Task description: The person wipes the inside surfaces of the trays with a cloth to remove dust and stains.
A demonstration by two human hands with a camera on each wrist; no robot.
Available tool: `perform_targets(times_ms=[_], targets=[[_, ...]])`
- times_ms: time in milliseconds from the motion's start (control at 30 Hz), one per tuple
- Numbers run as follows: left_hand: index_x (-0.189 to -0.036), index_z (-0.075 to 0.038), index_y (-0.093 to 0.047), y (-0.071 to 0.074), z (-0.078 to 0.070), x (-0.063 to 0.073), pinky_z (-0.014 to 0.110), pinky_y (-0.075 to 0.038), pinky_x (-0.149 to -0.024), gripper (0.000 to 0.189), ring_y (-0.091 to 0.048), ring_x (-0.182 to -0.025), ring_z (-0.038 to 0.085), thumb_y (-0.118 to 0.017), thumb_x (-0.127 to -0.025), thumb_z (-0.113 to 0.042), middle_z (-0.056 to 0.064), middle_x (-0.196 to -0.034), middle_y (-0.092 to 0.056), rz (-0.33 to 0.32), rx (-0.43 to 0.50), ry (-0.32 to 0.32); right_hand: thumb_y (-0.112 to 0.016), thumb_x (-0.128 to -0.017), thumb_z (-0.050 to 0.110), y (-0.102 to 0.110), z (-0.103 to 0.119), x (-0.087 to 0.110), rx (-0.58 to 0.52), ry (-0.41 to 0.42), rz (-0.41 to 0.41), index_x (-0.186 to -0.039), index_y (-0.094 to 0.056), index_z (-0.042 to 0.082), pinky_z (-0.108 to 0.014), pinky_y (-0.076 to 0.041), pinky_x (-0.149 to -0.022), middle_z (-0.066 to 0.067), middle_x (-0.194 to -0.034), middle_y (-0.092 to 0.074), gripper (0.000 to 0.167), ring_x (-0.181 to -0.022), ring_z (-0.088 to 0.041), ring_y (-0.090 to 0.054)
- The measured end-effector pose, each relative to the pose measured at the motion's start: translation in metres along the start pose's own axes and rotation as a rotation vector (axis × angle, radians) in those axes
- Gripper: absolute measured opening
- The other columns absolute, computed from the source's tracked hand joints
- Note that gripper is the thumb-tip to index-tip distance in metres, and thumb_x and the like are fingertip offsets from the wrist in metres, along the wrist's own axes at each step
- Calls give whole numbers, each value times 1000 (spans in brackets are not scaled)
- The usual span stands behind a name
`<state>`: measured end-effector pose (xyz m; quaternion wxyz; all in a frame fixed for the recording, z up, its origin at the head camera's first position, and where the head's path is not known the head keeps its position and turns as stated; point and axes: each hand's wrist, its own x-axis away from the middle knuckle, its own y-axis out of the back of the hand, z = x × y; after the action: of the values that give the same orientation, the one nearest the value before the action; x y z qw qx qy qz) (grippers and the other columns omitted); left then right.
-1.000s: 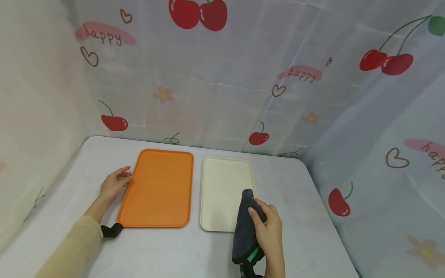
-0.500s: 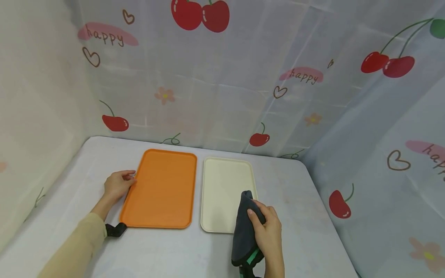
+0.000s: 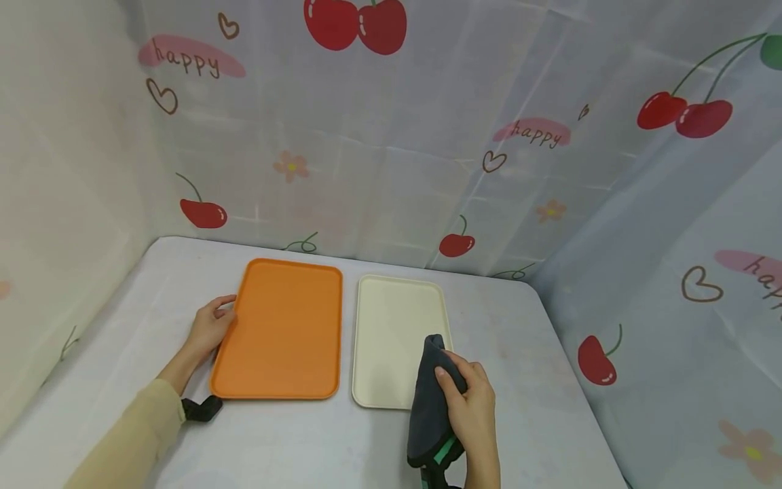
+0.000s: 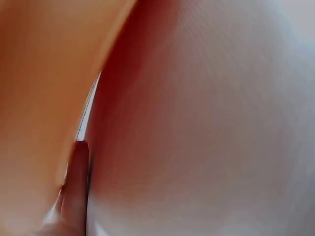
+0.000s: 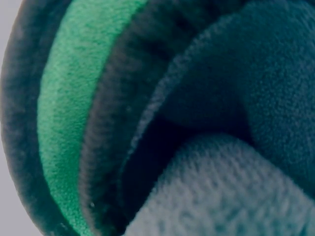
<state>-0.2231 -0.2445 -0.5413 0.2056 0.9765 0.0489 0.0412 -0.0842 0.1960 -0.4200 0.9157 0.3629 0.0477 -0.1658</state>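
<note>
In the head view an orange tray (image 3: 281,333) lies on the left part of the white table. My left hand (image 3: 209,327) holds its left rim, the thumb at the edge and the other fingers partly hidden. The left wrist view is filled by blurred orange tray (image 4: 39,88), with one finger (image 4: 76,184) low beside it. My right hand (image 3: 469,401) grips a folded dark grey cloth (image 3: 430,407) with a green stripe, thumb on top. That cloth overlaps the lower right corner of a cream tray (image 3: 397,333). Close up, the right wrist view shows the cloth's green band (image 5: 69,113) and dark folds.
A white cloth covers the table (image 3: 318,448). Behind it and to the right hangs a pale curtain (image 3: 379,183) printed with cherries and hearts. A narrow gap separates the two trays. Black straps or mounts (image 3: 203,409) sit at the wrists.
The orange tray and my left hand have shifted slightly right, and the tray's upper end then swung back a little left. My right hand and the cloth have stayed nearly still.
</note>
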Motion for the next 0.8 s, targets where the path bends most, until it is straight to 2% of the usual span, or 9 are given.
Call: perform_targets(times_ms=[100,200,267,333,433,633,700,800], targets=[[-150,2,-31,-2,-1,2,20,-52,-65,53,-55,-76,-4,-45,-101,-12,25,-112,-60,39,94,37,-70,-90,21,0,0,0,3,2,-1,-120,-71,13,-24,-43,-60,-7,-88,-58,31,-71,-13,-48],[-154,-4,-24,-4,-4,3,21,-54,-68,61,-57,-77,-5,-51,-101,-19,27,-122,-57,70,184,91,-70,-90,21,-1,0,-1,4,4,-2,-119,-71,13,-24,-43,-60,-7,-87,-58,31,-71,-13,-48],[-156,-7,-21,-5,-5,3,21,-55,-70,65,-58,-80,-6,-53,-101,-24,30,-136,-48,83,229,119,-70,-90,21,-1,-1,-1,3,6,-4,-119,-71,13,-24,-43,-60,-7,-87,-58,31,-71,-13,-48],[-156,-10,-21,-6,-7,4,20,-54,-71,65,-57,-81,-7,-52,-102,-25,30,-146,-38,82,257,133,-70,-90,21,-1,-1,-1,2,7,-4,-119,-71,13,-24,-43,-60,-7,-87,-58,31,-71,-13,-48],[-156,-12,-22,-6,-8,4,19,-52,-71,61,-54,-82,-6,-48,-103,-27,26,-151,-32,67,253,135,-70,-90,21,-2,-2,-1,1,11,-5,-119,-71,14,-24,-43,-60,-6,-87,-58,30,-71,-12,-48],[-156,-13,-23,-7,-9,9,19,-51,-69,58,-55,-79,-6,-44,-104,-28,23,-149,-34,22,249,115,-71,-89,21,-2,-2,-2,-6,15,-3,-118,-71,14,-24,-43,-61,-6,-87,-58,30,-71,-12,-48],[-156,-14,-24,-6,-10,13,19,-51,-68,58,-55,-78,-5,-45,-104,-29,19,-138,-44,2,254,106,-71,-89,21,-2,-1,-2,-10,13,0,-118,-71,15,-25,-43,-61,-5,-87,-58,30,-72,-12,-48],[-156,-17,-26,-4,-19,22,19,-51,-66,57,-57,-75,-3,-46,-104,-27,2,-114,-59,-35,293,95,-71,-89,21,-2,-1,-2,-9,11,0,-118,-72,15,-25,-42,-61,-5,-87,-58,30,-71,-12,-48]])
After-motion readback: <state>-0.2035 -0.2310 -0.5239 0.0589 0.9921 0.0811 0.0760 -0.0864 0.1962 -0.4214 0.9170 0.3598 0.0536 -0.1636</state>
